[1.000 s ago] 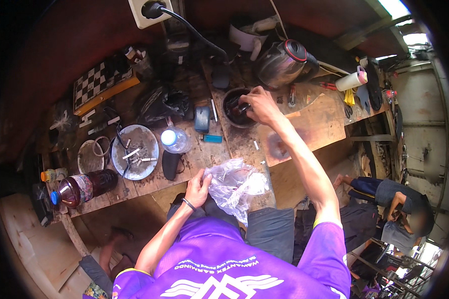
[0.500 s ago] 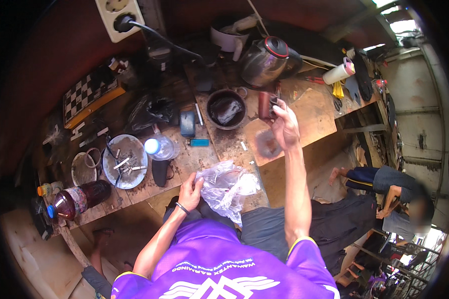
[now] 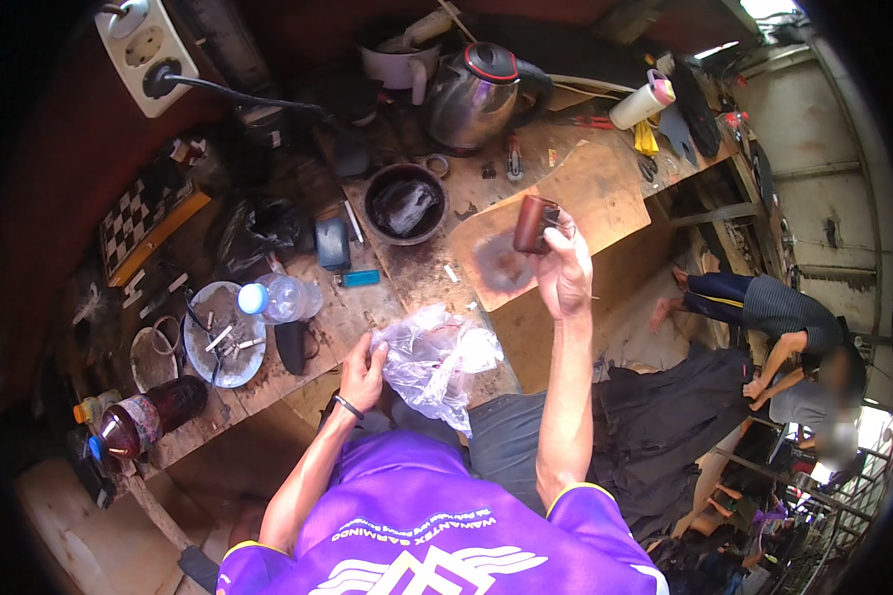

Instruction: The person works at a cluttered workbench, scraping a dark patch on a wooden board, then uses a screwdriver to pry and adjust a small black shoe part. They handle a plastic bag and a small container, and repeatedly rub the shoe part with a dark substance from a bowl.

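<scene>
My left hand (image 3: 361,375) pinches the edge of a crumpled clear plastic bag (image 3: 437,362), which hangs at the table's front edge before my purple shirt. Raised over a thin wooden board (image 3: 595,213), my right hand (image 3: 568,278) grips a small reddish-brown, leather-like case (image 3: 531,224) with a dark side. What the case holds, if anything, cannot be made out. Beneath the case, the board bears a dark scorched patch (image 3: 503,264). Left of the board stands a dark round bowl (image 3: 405,205) with something black and shiny inside.
A kettle (image 3: 472,99) and a white tumbler (image 3: 642,100) stand along the back. At left are a plate of cigarette butts (image 3: 225,362), a clear bottle (image 3: 286,297), a bottle of dark red liquid (image 3: 179,409) and a chessboard (image 3: 149,223). Another person (image 3: 794,317) is at right.
My view has shifted, so the table's things sit further left and higher. My right hand has brought the brown case nearer to me and rightward over the board. My left hand keeps hold of the bag.
</scene>
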A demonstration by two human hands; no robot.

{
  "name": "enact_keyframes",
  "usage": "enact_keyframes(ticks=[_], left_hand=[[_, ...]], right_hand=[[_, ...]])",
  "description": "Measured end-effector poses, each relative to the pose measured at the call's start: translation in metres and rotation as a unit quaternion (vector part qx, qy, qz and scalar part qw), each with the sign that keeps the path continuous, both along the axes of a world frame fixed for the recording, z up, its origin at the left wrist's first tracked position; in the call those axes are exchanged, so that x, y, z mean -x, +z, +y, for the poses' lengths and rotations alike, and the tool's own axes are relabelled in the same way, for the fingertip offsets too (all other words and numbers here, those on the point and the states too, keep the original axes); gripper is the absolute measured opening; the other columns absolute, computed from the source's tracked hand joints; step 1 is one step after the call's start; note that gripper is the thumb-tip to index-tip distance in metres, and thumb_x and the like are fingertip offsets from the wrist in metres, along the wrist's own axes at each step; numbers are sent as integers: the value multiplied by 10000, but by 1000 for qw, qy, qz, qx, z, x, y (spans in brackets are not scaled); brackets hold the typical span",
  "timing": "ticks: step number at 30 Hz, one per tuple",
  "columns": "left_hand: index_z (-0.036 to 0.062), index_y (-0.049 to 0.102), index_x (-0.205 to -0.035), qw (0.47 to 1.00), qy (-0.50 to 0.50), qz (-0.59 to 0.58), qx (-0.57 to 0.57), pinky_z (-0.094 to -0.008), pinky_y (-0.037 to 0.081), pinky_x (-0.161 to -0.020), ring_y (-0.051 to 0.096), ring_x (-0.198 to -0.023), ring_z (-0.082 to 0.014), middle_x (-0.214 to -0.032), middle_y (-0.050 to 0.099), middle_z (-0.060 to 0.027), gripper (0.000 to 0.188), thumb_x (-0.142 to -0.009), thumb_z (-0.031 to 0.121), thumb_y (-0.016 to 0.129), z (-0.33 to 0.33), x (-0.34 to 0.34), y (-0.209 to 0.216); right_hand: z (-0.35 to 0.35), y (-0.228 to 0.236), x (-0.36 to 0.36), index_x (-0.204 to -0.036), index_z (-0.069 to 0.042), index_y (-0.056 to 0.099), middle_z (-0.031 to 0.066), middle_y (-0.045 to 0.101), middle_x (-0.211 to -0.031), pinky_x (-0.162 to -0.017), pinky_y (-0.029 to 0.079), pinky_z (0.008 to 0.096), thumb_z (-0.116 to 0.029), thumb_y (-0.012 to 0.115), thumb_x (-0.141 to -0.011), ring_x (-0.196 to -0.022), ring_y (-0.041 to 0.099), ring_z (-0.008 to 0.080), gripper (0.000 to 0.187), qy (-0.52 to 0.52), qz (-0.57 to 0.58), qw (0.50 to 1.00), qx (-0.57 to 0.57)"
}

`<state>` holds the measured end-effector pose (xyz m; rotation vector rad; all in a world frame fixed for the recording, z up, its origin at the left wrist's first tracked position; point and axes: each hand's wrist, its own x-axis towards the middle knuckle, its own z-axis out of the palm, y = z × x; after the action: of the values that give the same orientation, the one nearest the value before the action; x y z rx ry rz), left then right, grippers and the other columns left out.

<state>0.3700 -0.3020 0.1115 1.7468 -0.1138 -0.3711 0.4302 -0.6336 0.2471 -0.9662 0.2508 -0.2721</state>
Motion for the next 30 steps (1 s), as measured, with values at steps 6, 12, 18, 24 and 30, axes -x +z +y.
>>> enact_keyframes(ticks=[6,12,18,24,30], left_hand=[[-47,591,-1111,996,-22,80,-39,-325,454,-613,542,-676,-129,-750,609,-88,263,-1030,202,610,1,6,11],[-44,573,-1088,998,7,60,-5,-317,464,-631,538,-710,-107,-766,616,-87,250,-1032,197,605,4,5,22],[-41,567,-1084,996,30,82,-5,-340,486,-655,565,-717,-129,-778,628,-121,271,-1033,224,595,16,9,24],[-33,558,-1068,997,25,67,-4,-350,483,-649,575,-698,-151,-766,621,-136,271,-1030,232,599,14,7,20],[-36,560,-1075,998,7,63,28,-320,485,-624,589,-736,-118,-801,639,-85,254,-1047,215,584,11,1,16]], right_hand=[[36,-2,-83,-1144,-107,688,118,726,-1052,-945,514,461,-99,732,-798,-1079,618,322,350,90,-12,731,676],[70,-30,-151,-1152,-126,685,96,734,-1050,-954,451,450,-80,732,-712,-1149,557,321,445,249,-77,530,807],[70,-43,-158,-1180,-144,688,50,745,-1057,-937,446,441,-59,724,-704,-1139,558,319,484,283,-78,493,819],[74,-42,-162,-1180,-113,681,50,731,-1085,-949,461,437,-92,746,-709,-1140,557,308,476,301,-63,473,825],[70,-32,-153,-1198,-112,678,76,741,-1114,-981,461,466,-85,738,-751,-1151,577,331,452,283,-63,486,825]])
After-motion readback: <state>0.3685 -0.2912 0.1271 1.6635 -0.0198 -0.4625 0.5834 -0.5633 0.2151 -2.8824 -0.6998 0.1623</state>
